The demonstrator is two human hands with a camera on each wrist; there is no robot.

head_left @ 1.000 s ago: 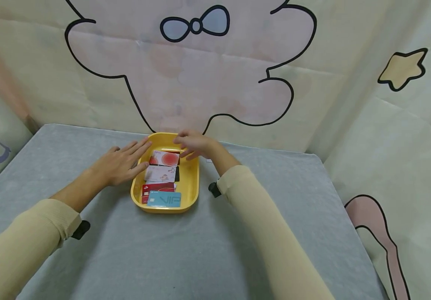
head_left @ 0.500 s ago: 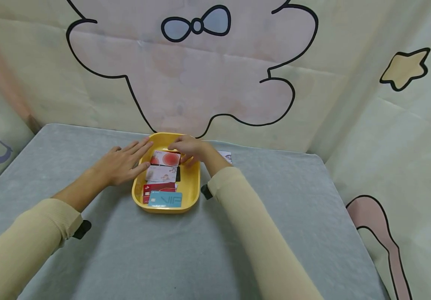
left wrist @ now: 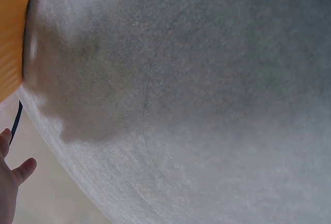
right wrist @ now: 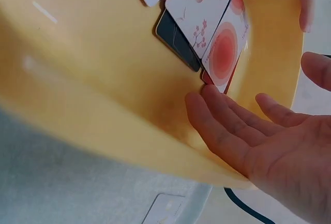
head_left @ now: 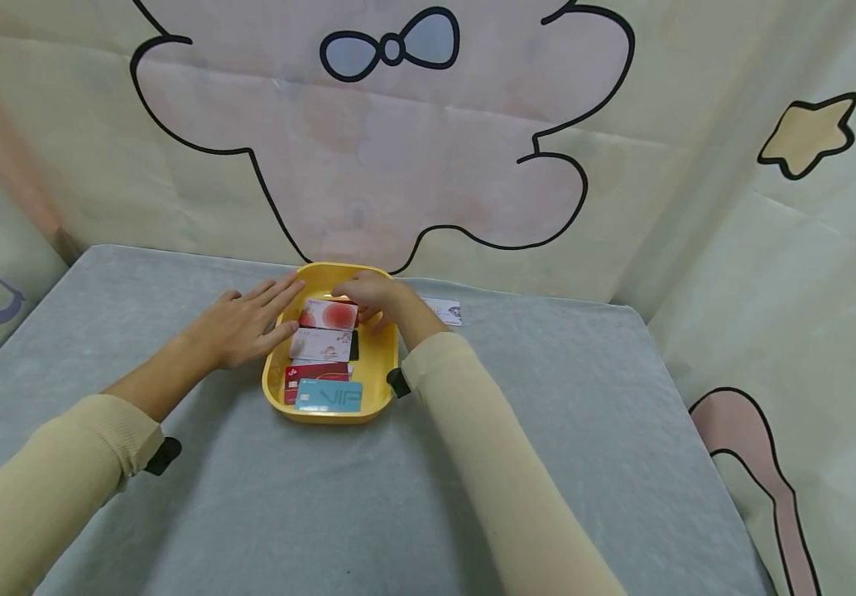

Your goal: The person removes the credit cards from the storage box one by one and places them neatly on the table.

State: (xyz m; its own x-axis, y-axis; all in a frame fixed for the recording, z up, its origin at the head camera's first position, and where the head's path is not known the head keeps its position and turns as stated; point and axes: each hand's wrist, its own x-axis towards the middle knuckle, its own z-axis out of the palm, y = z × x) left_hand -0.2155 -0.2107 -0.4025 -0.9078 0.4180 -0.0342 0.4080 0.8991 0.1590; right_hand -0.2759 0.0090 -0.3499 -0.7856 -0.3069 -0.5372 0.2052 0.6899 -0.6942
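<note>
A shallow yellow plastic tray with rounded corners sits on the grey felt-covered table, and a row of thin plastic cards lies flat inside it. At the far end of the row is a white card with a red-orange circle; towards the person follow a white card with a small floral print lying over a black card, a dark red card and a light blue card. The right hand reaches into the tray's far end, its relaxed fingers touching the corner of the circle card without pinching it. The left hand lies flat and open, fingers straight against the tray's left rim. 1 more white card lies on the table just right of the tray. The circle card looks light, stiff and slick; lying flat against the smooth tray floor it offers little purchase from above, so it is probably best lifted at a free edge or corner, then pinched between thumb and finger.
</note>
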